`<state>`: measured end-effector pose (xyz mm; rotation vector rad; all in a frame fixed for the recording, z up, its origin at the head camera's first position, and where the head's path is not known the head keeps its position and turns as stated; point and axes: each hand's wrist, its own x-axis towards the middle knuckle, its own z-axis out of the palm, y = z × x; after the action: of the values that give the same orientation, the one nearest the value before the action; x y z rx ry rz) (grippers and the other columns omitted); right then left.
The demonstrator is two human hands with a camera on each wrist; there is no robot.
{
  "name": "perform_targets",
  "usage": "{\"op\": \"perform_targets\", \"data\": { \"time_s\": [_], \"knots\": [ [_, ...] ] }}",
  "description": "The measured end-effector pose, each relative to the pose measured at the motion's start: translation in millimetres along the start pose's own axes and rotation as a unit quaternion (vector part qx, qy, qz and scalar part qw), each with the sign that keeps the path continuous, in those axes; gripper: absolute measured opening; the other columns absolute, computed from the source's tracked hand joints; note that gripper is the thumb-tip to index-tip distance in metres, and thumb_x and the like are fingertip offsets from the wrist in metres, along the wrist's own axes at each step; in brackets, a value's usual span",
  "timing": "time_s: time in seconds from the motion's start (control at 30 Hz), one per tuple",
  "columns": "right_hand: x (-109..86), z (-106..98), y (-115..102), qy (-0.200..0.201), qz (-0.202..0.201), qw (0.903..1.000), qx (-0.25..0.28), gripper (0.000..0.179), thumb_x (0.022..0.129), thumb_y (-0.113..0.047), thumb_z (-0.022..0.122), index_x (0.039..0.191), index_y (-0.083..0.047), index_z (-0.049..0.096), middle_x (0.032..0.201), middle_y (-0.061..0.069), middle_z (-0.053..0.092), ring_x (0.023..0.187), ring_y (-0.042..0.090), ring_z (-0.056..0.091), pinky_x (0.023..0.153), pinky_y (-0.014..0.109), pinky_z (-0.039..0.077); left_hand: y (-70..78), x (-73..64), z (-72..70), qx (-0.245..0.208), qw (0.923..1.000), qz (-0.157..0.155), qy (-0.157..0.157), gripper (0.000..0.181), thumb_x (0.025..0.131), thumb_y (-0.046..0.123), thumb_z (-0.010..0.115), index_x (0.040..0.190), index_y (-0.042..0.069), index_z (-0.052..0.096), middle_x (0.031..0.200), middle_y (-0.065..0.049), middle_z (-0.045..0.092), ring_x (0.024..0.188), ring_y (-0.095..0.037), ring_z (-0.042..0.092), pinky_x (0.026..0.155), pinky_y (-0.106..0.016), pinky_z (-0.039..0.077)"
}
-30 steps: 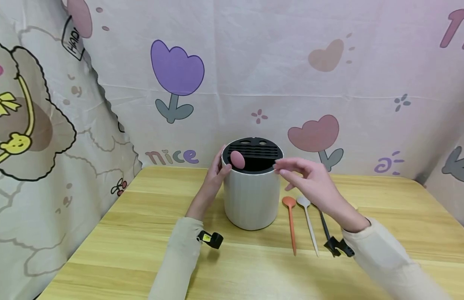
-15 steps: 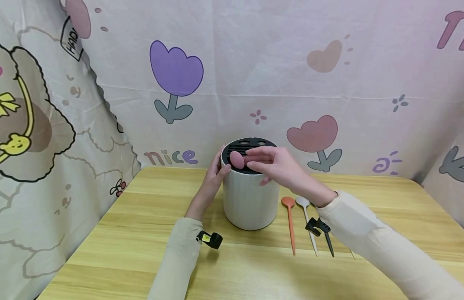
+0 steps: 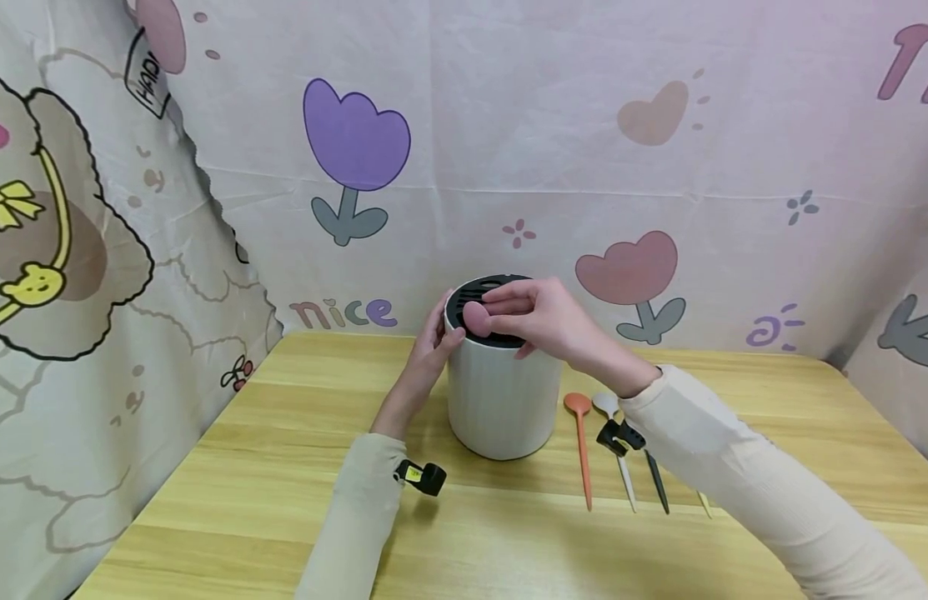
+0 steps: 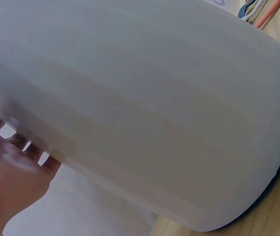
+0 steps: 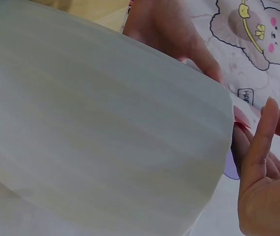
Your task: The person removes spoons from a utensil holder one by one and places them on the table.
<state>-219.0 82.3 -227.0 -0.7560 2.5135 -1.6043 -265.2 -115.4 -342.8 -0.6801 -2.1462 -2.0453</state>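
Note:
A white ribbed utensil holder with a black slotted top stands upright on the table. My left hand grips its left side near the rim, thumb at the front; the left wrist view also shows the left fingers along the wall. From the opening rises the oval pink head of a spoon, its handle hidden inside. Above the top, my right hand pinches this spoon at its head between thumb and fingers. In the right wrist view only a sliver of the pink spoon shows beyond the rim.
Right of the holder lie an orange spoon, a white spoon, a dark-handled utensil and a thin yellowish handle, partly under the right forearm. A printed cloth hangs behind the wooden table.
My right hand has moved left from the holder's right rim, across its top, and now pinches the pink spoon. The left hand keeps its hold on the holder.

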Motion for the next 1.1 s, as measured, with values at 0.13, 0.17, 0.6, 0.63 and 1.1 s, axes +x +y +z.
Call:
{"op": "perform_targets", "data": {
  "time_s": [0.13, 0.17, 0.6, 0.63, 1.1],
  "knots": [
    [1.6, 1.7, 2.4, -0.007, 0.003, 0.9999, -0.013, 0.035, 0.086, -0.008, 0.072, 0.119, 0.003, 0.065, 0.107, 0.016, 0.070, 0.091, 0.020, 0.069, 0.054, 0.035, 0.056, 1.0, -0.6, 0.9, 0.005, 1.0000, -0.003, 0.002, 0.102, 0.081, 0.071, 0.057, 0.156, 0.017, 0.014, 0.160, -0.004, 0.014, 0.145, -0.020, 0.014, 0.115, -0.046, 0.017],
    [1.6, 2.4, 3.1, -0.008, 0.001, 0.9998, -0.017, 0.034, 0.086, -0.008, 0.072, 0.117, 0.004, 0.066, 0.106, 0.016, 0.070, 0.090, 0.020, 0.069, 0.054, 0.035, 0.056, 1.4, -1.0, 1.1, 0.007, 1.0000, -0.004, 0.002, 0.102, 0.081, 0.071, 0.057, 0.156, 0.017, 0.014, 0.160, -0.004, 0.014, 0.145, -0.020, 0.014, 0.115, -0.046, 0.017],
    [2.7, 0.0, 6.0, 0.012, -0.005, 0.9994, -0.033, 0.021, 0.086, 0.001, 0.068, 0.106, 0.006, 0.068, 0.097, 0.018, 0.071, 0.085, 0.023, 0.068, 0.055, 0.034, 0.057, 2.4, -0.6, 1.5, 0.010, 0.9999, -0.012, 0.002, 0.075, 0.093, 0.039, 0.048, 0.156, 0.020, 0.013, 0.160, -0.002, 0.011, 0.145, -0.018, 0.012, 0.115, -0.046, 0.016],
    [3.1, 0.2, 6.2, 0.014, -0.006, 0.9993, -0.034, 0.021, 0.085, 0.002, 0.069, 0.105, 0.007, 0.068, 0.096, 0.017, 0.071, 0.083, 0.022, 0.068, 0.055, 0.034, 0.056, 2.3, -0.4, 1.1, 0.010, 0.9999, -0.011, 0.003, 0.074, 0.093, 0.038, 0.048, 0.156, 0.020, 0.014, 0.160, -0.002, 0.011, 0.145, -0.019, 0.012, 0.115, -0.046, 0.017],
    [3.3, -5.3, 6.6, 0.034, -0.094, 0.9905, -0.094, 0.024, 0.085, 0.005, 0.070, 0.108, 0.007, 0.066, 0.092, 0.014, 0.070, 0.087, 0.024, 0.067, 0.079, 0.034, 0.052, 1.7, 0.2, 1.0, 0.008, 1.0000, -0.005, -0.002, 0.096, 0.086, 0.066, 0.056, 0.156, 0.017, 0.013, 0.160, -0.004, 0.012, 0.145, -0.020, 0.012, 0.115, -0.045, 0.016]
  ]
}}
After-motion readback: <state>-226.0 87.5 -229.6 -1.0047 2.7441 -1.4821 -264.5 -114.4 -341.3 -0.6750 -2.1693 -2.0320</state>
